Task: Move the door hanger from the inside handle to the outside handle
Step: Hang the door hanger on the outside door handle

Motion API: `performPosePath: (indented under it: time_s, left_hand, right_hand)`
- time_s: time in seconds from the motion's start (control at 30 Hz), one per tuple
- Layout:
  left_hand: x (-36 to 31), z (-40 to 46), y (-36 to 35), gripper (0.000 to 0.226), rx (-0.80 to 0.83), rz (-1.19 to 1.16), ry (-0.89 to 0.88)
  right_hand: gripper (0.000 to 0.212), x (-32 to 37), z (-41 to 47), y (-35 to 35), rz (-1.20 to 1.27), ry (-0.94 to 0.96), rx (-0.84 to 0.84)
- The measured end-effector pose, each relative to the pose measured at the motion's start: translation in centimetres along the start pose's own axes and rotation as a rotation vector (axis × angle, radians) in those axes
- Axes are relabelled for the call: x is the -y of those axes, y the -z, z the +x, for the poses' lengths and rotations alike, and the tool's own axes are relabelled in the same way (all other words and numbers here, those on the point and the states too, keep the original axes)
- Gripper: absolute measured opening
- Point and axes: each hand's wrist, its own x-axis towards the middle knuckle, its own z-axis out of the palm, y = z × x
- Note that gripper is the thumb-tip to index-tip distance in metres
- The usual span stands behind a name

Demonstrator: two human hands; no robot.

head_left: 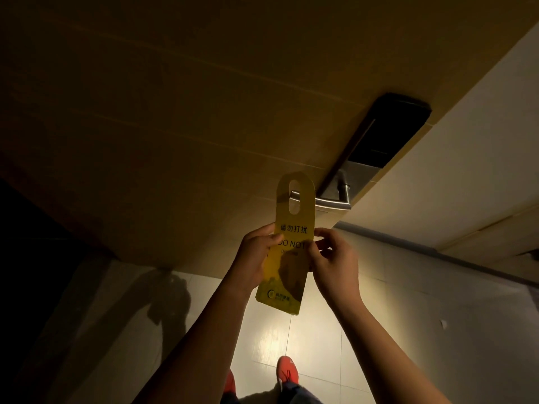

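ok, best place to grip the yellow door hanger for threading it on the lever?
Probably the middle band of the door hanger, below the slot, pinched on both long edges: left hand from the left, right hand from the right. That leaves the slot clear and level for the handle, which already shows through it.

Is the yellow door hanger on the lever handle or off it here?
On, it seems: the handle tip shows through the door hanger slot. Left hand and right hand pinch its sides.
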Motion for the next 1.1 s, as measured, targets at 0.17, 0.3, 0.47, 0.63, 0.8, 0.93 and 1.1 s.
performPosePath:
  time_s: [0.17,0.3,0.47,0.63,0.8,0.93,1.1]
  left_hand:
    - [-0.7,0.7,-0.2,0.038,0.023,-0.007,0.035]
    - [-1.4,0.9,-1.0,0.040,0.079,0.045,0.055]
    - [-1.1,0.9,-2.1,0.029,0.061,0.047,0.009]
    - [0.0,1.1,-3.1,0.028,-0.038,0.020,-0.011]
    - [0.6,0.7,-4.1,0.030,-0.090,-0.027,-0.008]
    - [1.1,0.2,-5.5,0.031,-0.135,-0.052,-0.005]
    - [1.7,-0.5,-7.7,0.028,-0.182,-0.057,0.011]
  right_hand:
    - [0.018,0.2,-0.1,-0.2,-0.038,0.061,-0.026]
    - [0.020,0.0,-0.3,0.2,-0.020,0.072,-0.060]
    - [0.018,-1.2,0.1,1.7,0.073,0.005,-0.093]
    - [0.019,-1.9,0.6,2.5,0.097,-0.007,-0.095]
    - [0.018,-2.7,0.9,3.3,0.114,-0.015,-0.093]
    - [0.016,-3.4,1.2,4.3,0.105,-0.018,-0.074]
    - [0.014,-4.6,1.4,5.7,0.082,-0.034,-0.068]
